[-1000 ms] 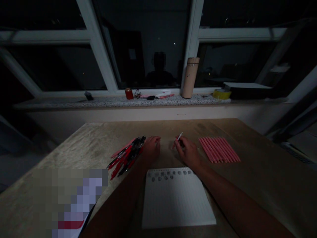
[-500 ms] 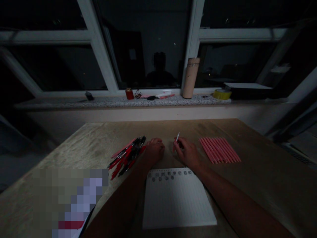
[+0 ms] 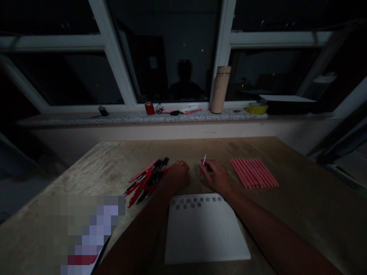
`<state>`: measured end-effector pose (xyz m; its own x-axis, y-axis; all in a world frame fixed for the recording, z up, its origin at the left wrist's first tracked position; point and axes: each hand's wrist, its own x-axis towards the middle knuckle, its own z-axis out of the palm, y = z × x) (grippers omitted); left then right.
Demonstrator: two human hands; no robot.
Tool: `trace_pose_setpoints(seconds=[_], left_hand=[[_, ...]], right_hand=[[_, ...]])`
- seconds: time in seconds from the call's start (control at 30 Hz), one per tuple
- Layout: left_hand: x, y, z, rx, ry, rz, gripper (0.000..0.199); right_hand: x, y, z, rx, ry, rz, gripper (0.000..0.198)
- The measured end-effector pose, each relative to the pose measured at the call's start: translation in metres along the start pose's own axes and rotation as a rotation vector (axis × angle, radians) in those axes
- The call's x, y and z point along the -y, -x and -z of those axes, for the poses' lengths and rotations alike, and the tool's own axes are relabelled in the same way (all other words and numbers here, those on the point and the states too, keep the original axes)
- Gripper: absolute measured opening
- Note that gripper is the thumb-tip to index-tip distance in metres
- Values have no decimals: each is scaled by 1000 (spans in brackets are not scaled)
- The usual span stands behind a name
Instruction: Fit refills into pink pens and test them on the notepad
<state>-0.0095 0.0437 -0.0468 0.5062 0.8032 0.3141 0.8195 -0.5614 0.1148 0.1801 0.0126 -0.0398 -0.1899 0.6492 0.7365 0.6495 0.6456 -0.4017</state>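
My right hand (image 3: 216, 173) is closed around a slim pen (image 3: 204, 158), its pale end pointing up and away and a pinkish part showing below the fingers. My left hand (image 3: 179, 173) rests on the table, its fingers curled under, so anything inside is hidden. Just left of it lies a loose pile of red, black and pink pens (image 3: 146, 181). Below both hands sits a lined notepad (image 3: 208, 233), with two rows of small dark scribbled marks near its spiral top edge. On the right, several pink sticks, pencils by their look (image 3: 254, 173), lie side by side in a neat row.
The tabletop (image 3: 114, 160) meets a wall under the window. Along the granite sill (image 3: 120, 119) stand a red jar (image 3: 149, 108), a tall beige flask (image 3: 221, 89), yellow tape (image 3: 257, 109) and a dark box (image 3: 286, 105). A blurred pale item (image 3: 99, 229) lies at lower left.
My left hand's fingers have curled in a little more. The pen in my right hand has shifted slightly left; the other things lie as before.
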Motion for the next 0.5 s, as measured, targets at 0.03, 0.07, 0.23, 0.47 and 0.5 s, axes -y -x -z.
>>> trace_pose_setpoints(seconds=[0.03, 0.07, 0.23, 0.47, 0.5], left_hand=[[1, -1, -1, -6, 5, -2, 17], [1, -1, -2, -8, 9, -2, 16], [2, -4, -5, 9, 16, 18, 17], [3, -2, -9, -36, 32, 20, 21], [3, -2, -8, -33, 31, 25, 22]], right_hand=[[1, 0, 0, 1, -2, 1, 18], [1, 0, 1, 1, -3, 3, 18], [1, 0, 1, 3, 11, 10, 19], [1, 0, 0, 4, -5, 17, 18], [1, 0, 0, 6, -8, 19, 18]])
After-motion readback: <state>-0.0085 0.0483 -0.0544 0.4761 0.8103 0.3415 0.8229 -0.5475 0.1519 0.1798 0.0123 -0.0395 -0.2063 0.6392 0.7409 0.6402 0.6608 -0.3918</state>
